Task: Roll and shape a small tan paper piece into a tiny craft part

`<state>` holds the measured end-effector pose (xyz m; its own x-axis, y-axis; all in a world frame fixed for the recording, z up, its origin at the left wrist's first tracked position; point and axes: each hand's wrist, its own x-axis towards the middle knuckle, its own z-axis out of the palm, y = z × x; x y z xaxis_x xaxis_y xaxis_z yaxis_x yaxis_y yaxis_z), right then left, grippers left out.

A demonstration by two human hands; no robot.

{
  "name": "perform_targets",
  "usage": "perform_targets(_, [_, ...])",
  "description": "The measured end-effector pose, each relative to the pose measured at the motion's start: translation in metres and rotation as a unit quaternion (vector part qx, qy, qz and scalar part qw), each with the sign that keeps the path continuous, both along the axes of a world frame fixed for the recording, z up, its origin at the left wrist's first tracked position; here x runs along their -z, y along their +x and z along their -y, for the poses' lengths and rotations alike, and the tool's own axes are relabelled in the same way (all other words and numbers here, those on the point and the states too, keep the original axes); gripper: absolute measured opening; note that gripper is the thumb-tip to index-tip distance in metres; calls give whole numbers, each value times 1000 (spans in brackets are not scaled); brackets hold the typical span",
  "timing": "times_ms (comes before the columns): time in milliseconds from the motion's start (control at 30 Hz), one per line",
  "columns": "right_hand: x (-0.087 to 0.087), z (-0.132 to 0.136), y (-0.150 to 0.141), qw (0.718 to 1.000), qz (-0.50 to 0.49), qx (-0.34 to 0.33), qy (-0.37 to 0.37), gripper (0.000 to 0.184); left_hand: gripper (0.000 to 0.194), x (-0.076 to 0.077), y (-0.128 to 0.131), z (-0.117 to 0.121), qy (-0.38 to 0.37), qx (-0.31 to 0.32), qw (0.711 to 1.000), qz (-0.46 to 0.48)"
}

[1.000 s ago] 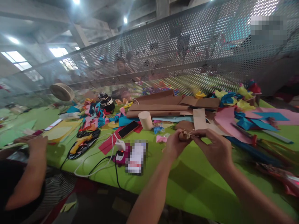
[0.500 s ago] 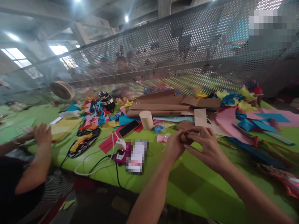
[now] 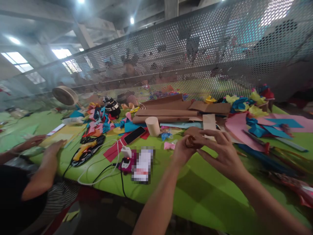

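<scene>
My left hand (image 3: 181,152) is closed around a small piece of curled brown paper (image 3: 190,141), which forms a loop above the green table. From the right, my right hand (image 3: 221,150) reaches to the same piece, its bent fingertips on the paper's edge and the thumb below. Fingers partly cover the paper, so its full shape is hidden. Just behind the hands lies a larger brown paper piece (image 3: 192,131). A pale cylinder (image 3: 153,126) stands upright to the left, with a pink scrap (image 3: 169,145) and a blue scrap (image 3: 166,135) nearby.
On the green table (image 3: 195,202) lie a pixelated phone (image 3: 143,164), a power strip (image 3: 126,164) with cables, a dark phone (image 3: 135,135), a yellow glue gun (image 3: 84,148) and brown sheets (image 3: 168,112). A co-worker's hands (image 3: 52,148) rest on yellow paper at left. A perforated screen (image 3: 156,62) stands behind.
The brown paper in my hands now shows a more open loop. My right fingers have spread and shifted slightly right. The co-worker's hand has lowered onto the yellow paper.
</scene>
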<state>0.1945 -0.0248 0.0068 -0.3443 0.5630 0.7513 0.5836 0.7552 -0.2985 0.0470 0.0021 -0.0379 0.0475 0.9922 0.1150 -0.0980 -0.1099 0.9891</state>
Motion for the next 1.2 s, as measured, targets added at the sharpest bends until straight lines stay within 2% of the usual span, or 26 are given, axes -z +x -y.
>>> perform_targets(100, [2,2,-3,999,40,15,16,21,21,0,-2,3,-9,23,999,32])
perform_targets(233, [4,4,-5,996,87,35,6,20,15,2,-6,7,-20,22,1000,-5])
perform_targets(367, [5,5,-6,995,98,26,-8,21,20,5,-8,5,-32,2,999,-33])
perform_targets(433, [4,5,-6,996,88,20,-15,23,22,5,-7,5,-36,13,999,-2])
perform_targets(567, [-2,3,-2,999,31,-8,-30,25,35,-3,-3,6,-52,65,988,130])
perform_targets(633, [-4,3,0,1000,8,-12,-18,27,43,-5,-1,7,-59,83,984,145])
perform_targets(800, [-1,3,0,998,50,30,28,26,39,3,-1,5,-24,72,988,138])
perform_targets(933, [0,7,-4,992,110,54,36,27,25,11,-6,3,-4,29,1000,9])
perform_targets(1033, [-2,9,-5,990,133,38,37,26,27,8,-9,5,-10,9,998,-62])
perform_targets(1100, [-3,9,-5,990,135,31,31,24,28,4,-10,7,-19,14,998,-58])
perform_targets(1200, [-4,8,-3,993,112,21,20,26,24,-5,-8,9,-39,40,998,23])
